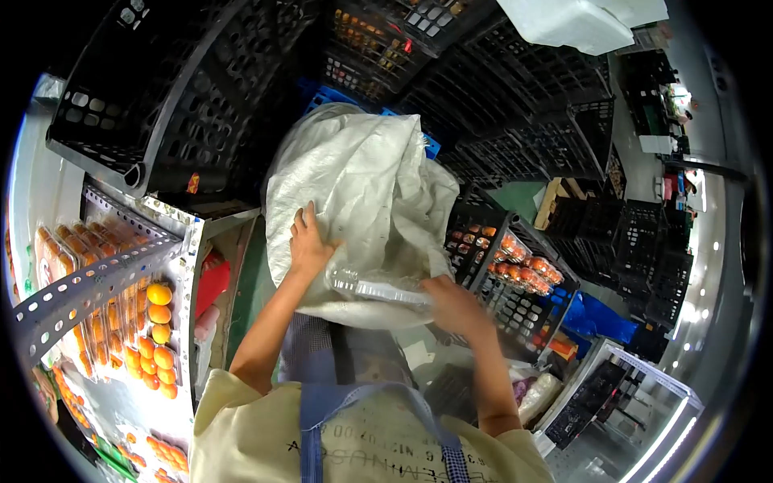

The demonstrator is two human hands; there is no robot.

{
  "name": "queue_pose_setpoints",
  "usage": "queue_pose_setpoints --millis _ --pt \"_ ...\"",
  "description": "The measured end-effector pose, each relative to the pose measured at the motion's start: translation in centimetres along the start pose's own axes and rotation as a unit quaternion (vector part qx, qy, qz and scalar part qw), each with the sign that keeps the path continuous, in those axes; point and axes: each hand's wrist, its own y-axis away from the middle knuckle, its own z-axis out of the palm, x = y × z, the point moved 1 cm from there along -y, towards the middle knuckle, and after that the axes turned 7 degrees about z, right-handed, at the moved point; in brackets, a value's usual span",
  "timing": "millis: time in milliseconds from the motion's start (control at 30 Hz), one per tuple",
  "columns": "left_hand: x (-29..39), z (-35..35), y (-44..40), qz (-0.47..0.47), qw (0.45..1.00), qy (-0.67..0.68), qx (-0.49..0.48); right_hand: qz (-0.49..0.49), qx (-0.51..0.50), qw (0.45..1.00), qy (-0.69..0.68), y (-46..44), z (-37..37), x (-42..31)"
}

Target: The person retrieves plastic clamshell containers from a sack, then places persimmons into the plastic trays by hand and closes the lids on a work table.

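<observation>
A large white woven sack (346,177) stands in front of me with its mouth towards my body. My left hand (308,245) lies on the sack's near side, fingers spread. Clear plastic containers (382,291), ridged along their edges, show in the sack's mouth; how many there are I cannot make out. At their right end is my right hand (452,306), blurred by motion, its fingers closed on the container's end and partly hidden.
On the left, a perforated metal shelf (105,270) holds clear packs of orange fruit (153,354). Black crates (523,129) are stacked behind and to the right. Packs of red fruit (523,270) sit on a crate at right. A white foam box (568,24) is above.
</observation>
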Motion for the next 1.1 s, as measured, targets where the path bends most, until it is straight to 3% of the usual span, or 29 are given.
queue_pose_setpoints --millis 67,167,200,233,267,300,333,367,433,500,600,667,733,767,867,900,933,1000,1033,1100 --pt "-1.9 2.6 -2.1 -0.069 0.990 0.045 -0.118 -0.006 0.010 1.000 -0.008 0.6 0.1 -0.3" --pt "-7.2 6.2 -4.4 -0.131 0.956 0.251 -0.080 0.006 0.020 1.000 0.002 0.8 0.7 0.0" --pt "-6.5 4.6 -4.5 -0.161 0.941 0.297 0.032 0.018 0.022 1.000 0.006 1.0 1.0 0.2" --pt "-4.8 -0.1 -5.1 -0.221 0.928 0.301 0.006 0.064 0.037 0.997 -0.013 1.1 0.9 0.3" --pt "-3.3 -4.3 -4.8 -0.274 0.833 0.479 0.029 0.110 0.050 0.992 -0.031 1.0 0.3 0.5" --pt "-5.0 -6.1 -4.6 -0.250 0.708 0.660 0.004 0.155 0.063 0.985 -0.049 0.9 -0.3 0.5" --pt "-2.7 -10.0 -3.5 -0.227 0.534 0.814 -0.022 0.149 0.086 0.983 -0.064 0.9 -0.9 0.2" --pt "-3.2 -11.4 -3.3 -0.223 0.524 0.822 0.013 0.142 0.110 0.981 -0.076 0.9 -1.8 -0.3" --pt "-1.4 -13.9 -2.4 -0.106 0.539 0.835 0.000 0.120 0.162 0.975 -0.090 0.5 -3.3 -1.8" --pt "0.2 -15.2 -2.2 -0.038 0.546 0.837 -0.016 0.032 0.242 0.958 -0.154 -0.6 -3.4 0.0" --pt "-0.6 -15.9 -2.3 -0.115 0.523 0.845 0.013 -0.071 0.267 0.917 -0.288 -1.3 -4.2 4.6" --pt "0.9 -16.9 -2.4 -0.113 0.533 0.838 -0.013 -0.012 0.245 0.805 -0.540 -1.7 -2.1 8.4" --pt "0.7 -16.9 -2.2 -0.133 0.552 0.823 0.007 -0.026 0.297 0.649 -0.700 -1.9 -1.0 9.3" --pt "2.3 -17.2 -1.2 -0.076 0.648 0.754 0.071 -0.014 0.335 0.745 -0.576 -2.8 -0.5 9.5" --pt "1.0 -16.6 -1.5 -0.132 0.682 0.708 0.128 0.079 0.280 0.926 -0.242 -5.4 -1.2 5.0" --pt "1.6 -17.0 -1.6 -0.090 0.596 0.794 0.084 0.131 0.211 0.958 -0.144 -5.8 -0.8 3.8" --pt "2.9 -17.5 -1.7 -0.093 0.560 0.818 0.088 0.180 0.137 0.973 -0.042 -6.3 -0.3 2.7" --pt "3.1 -17.7 -1.6 -0.061 0.533 0.841 0.076 0.171 0.115 0.976 0.066 -7.7 2.0 1.1" --pt "3.8 -17.7 -1.2 -0.062 0.555 0.827 0.069 0.166 0.104 0.973 0.119 -8.4 2.8 0.4" --pt "4.9 -17.1 0.4 -0.057 0.598 0.799 0.022 0.112 0.068 0.991 0.032 -9.8 2.7 -1.0"
